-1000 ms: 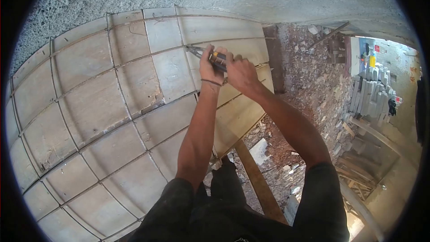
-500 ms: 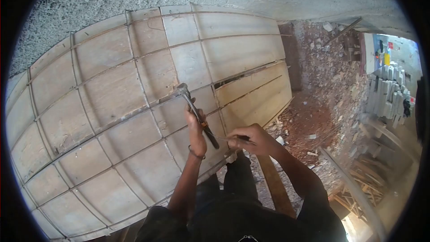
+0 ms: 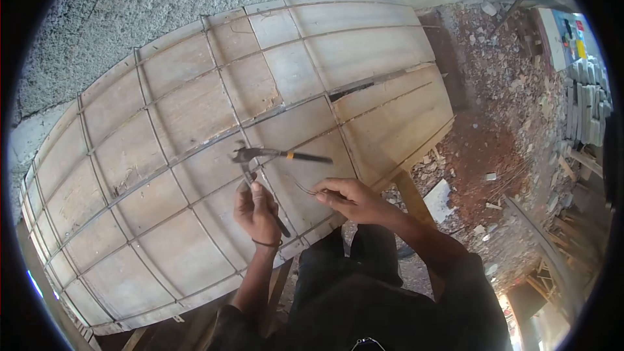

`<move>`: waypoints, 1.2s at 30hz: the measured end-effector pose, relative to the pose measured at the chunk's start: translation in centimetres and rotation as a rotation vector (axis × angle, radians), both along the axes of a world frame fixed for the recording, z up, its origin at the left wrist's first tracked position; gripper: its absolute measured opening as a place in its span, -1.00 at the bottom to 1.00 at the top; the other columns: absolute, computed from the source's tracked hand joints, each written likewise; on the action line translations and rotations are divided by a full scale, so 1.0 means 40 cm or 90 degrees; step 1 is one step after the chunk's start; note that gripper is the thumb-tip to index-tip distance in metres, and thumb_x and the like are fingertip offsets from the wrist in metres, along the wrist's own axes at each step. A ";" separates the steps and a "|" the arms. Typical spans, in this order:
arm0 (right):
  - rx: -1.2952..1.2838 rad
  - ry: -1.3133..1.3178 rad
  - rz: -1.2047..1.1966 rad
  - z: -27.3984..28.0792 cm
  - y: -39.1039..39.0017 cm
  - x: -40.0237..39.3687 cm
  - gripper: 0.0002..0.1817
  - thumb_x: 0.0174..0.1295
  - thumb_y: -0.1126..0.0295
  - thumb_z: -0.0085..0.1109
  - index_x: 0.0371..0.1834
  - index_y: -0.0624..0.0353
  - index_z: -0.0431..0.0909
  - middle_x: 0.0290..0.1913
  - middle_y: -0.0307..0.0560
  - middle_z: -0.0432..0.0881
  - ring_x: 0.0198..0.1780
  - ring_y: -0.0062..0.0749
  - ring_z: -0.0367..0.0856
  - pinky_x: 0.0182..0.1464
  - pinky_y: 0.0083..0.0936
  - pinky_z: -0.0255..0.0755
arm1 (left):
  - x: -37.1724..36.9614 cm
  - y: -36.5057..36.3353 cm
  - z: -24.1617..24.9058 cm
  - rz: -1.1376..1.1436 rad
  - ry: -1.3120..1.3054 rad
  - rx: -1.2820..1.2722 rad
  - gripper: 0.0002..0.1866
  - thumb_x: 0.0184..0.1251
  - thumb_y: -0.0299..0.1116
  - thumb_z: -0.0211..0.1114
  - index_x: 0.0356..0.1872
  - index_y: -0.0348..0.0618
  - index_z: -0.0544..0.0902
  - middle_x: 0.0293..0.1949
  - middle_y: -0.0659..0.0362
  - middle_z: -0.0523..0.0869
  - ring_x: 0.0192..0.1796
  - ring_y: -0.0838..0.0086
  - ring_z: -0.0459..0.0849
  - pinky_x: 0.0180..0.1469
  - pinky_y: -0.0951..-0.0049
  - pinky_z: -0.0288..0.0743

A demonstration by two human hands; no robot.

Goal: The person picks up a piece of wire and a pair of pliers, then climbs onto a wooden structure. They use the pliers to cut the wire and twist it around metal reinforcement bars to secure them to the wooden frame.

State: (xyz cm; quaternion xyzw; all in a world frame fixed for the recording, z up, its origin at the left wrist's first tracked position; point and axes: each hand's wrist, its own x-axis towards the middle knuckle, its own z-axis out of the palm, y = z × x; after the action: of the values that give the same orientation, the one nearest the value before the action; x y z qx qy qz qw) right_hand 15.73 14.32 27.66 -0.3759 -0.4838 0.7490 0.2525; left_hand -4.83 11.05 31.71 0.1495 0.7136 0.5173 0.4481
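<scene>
In my left hand is one handle of a pair of pincers, held upright above the bar grid. The pincers are spread wide, and their other black handle, with a yellow band, sticks out to the right. My right hand is closed on a thin bent wire that curves up from its fingertips. The wire's tip is just below the spread handle. Beneath both hands lies a grid of steel bars over pale board panels.
Rough grey wall runs along the far side. A long gap splits the boards at the right. Rubble covers the reddish ground beyond the panels. A wooden plank stands beside my legs, and stacked pale pieces lie far right.
The pincers have gone from closed to spread wide, one handle swinging out to the right. My left hand has moved down and left. The view has shifted over the panels.
</scene>
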 end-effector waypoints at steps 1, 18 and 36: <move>0.054 -0.009 0.024 -0.017 0.001 -0.004 -0.74 0.38 0.30 0.11 -0.02 0.24 0.55 -0.35 0.06 0.63 -0.38 -0.30 0.54 -0.21 -0.44 0.44 | 0.000 0.000 -0.001 -0.097 0.130 0.018 -0.74 0.47 -0.33 0.17 0.04 -0.28 0.56 -0.51 0.30 0.48 -0.56 0.69 0.35 -0.55 0.67 0.22; 0.320 -0.225 -0.368 0.038 -0.031 -0.085 -0.74 0.29 0.46 0.08 0.03 0.22 0.52 -0.42 0.10 0.62 -0.43 0.00 0.62 -0.42 -0.25 0.47 | 0.001 -0.037 0.119 -0.218 -0.266 0.048 -0.71 0.52 -0.21 0.08 -0.03 -0.26 0.50 -0.64 0.36 0.28 -0.71 0.73 0.10 -0.71 0.65 -0.04; 0.244 -0.283 -0.377 -0.142 0.086 0.069 -0.73 0.38 0.30 0.10 -0.05 0.30 0.57 -0.47 -0.02 0.57 -0.47 -0.45 0.44 -0.33 -0.53 0.39 | -0.435 0.012 0.165 -0.604 -0.033 -0.219 -0.77 0.36 -0.41 0.25 -0.12 -0.39 0.70 -0.64 0.25 0.48 -0.64 0.68 0.28 -0.65 0.60 0.05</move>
State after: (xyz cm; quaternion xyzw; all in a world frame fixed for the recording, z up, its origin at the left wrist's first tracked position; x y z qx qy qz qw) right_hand 18.49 17.76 22.00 -0.5975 -0.5281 0.4408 0.4120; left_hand -22.25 11.54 38.32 0.3682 0.6308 0.1353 0.6695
